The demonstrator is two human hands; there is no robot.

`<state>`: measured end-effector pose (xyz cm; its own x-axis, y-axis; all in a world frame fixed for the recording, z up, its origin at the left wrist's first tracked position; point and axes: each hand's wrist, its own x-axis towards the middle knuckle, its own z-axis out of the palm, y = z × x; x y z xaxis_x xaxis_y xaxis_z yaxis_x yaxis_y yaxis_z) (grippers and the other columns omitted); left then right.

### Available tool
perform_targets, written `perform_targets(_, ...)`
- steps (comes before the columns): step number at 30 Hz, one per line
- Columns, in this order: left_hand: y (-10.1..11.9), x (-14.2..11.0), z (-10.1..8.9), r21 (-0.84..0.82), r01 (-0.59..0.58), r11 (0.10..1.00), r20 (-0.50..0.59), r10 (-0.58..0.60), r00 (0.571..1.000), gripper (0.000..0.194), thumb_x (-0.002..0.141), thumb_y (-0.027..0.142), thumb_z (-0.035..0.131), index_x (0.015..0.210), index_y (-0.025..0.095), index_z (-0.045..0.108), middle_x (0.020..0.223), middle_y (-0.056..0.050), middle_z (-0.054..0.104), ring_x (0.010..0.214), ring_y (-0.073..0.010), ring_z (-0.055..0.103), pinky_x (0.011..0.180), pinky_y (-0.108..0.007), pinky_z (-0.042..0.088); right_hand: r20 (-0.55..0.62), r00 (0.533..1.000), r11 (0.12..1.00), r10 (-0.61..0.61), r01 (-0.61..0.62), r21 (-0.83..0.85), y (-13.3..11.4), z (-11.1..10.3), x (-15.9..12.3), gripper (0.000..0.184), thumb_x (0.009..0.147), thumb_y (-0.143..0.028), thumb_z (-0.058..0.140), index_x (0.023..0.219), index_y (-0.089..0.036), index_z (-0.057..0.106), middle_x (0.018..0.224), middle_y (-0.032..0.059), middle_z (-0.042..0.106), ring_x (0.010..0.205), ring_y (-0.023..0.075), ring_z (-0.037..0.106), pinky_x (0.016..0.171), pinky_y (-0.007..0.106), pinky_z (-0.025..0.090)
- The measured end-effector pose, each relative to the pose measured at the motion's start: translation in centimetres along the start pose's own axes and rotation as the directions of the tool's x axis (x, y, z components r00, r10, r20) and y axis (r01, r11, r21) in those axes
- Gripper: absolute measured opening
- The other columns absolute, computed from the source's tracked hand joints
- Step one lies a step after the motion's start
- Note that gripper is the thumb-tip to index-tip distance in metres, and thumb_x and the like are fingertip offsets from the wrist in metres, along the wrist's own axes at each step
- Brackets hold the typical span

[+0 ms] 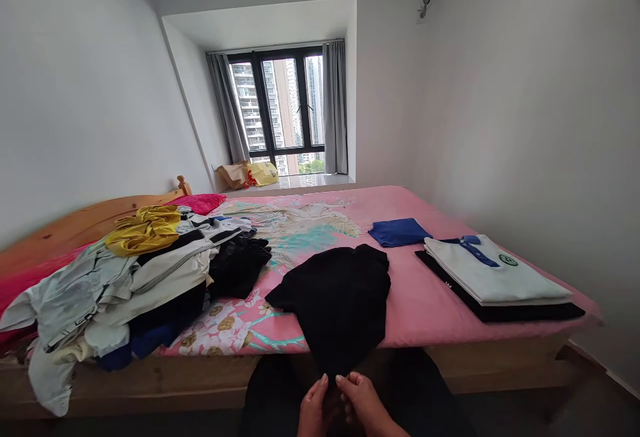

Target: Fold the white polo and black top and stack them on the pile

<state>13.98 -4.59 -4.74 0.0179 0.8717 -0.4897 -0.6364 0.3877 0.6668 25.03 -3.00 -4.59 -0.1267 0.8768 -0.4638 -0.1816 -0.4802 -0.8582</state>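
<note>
Our left hand [314,405] and right hand [367,402] are pinching the near end of the black garment [345,297], which is lying partly on the pink bedsheet [425,310]; we should be tensioning it evenly.

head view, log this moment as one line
left hand: pinching black garment | right hand: pinching same | garment: on bed, near end past edge | clothes pile: left | folded clothes: right

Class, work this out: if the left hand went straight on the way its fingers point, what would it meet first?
The black garment, whose near end the left hand appears to pinch; its cloth lies directly ahead, spreading onto the pink bedspread. Depth is hard to judge here.
</note>
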Motion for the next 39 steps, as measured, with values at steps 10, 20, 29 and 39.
perform_targets(10,-0.3,-0.1,0.1,0.015,-0.111,0.994,0.012,0.111,0.994,0.036,0.054,0.037,0.083,0.061,0.015,0.055,0.054,0.002,0.057,0.054,-0.0143,0.059,0.057,-0.025,0.045,0.059,0.992,0.986,-0.112,0.118,-0.117,1.2,0.7,-0.1,0.048,0.06,-0.063,0.062,0.066,-0.019,0.043,0.048,-0.0074,0.047,0.031,0.0047,0.036,0.029,0.018,0.028)
perform_targets(20,-0.2,-0.2,-0.2,0.027,-0.04,0.999,0.006,0.04,0.999,0.033,0.058,0.036,0.08,0.069,0.016,0.057,0.061,0.0,0.061,0.062,-0.0173,0.062,0.062,-0.028,0.046,-0.011,0.998,0.998,-0.056,0.056,-0.005,0.0,-0.2,-0.3,0.045,0.068,-0.06,0.061,0.063,-0.019,0.042,0.049,-0.0053,0.047,0.035,0.0052,0.04,0.033,0.018,0.033)
perform_targets(29,-0.2,-0.5,0.1,0.075,-0.032,0.997,0.074,0.027,0.997,0.035,0.061,0.044,0.077,0.072,0.015,0.06,0.061,-0.003,0.063,0.056,-0.018,0.061,0.056,-0.028,0.044,0.041,0.998,0.999,-0.039,0.04,-0.01,-0.5,0.2,-0.4,0.047,0.065,-0.063,0.06,0.06,-0.019,0.044,0.047,-0.0047,0.047,0.035,0.0055,0.04,0.033,0.018,0.033)
perform_targets(39,-0.2,-0.7,1.0,0.099,-0.072,0.992,0.163,0.056,0.985,0.047,0.064,0.056,0.07,0.051,0.015,0.053,0.042,0.0,0.05,0.039,-0.012,0.048,0.042,-0.024,0.038,0.102,0.978,0.961,-0.181,0.198,-0.195,0.5,0.6,0.1,0.051,0.062,-0.067,0.054,0.05,-0.019,0.042,0.039,-0.0039,0.046,0.03,0.0053,0.036,0.033,0.02,0.026)
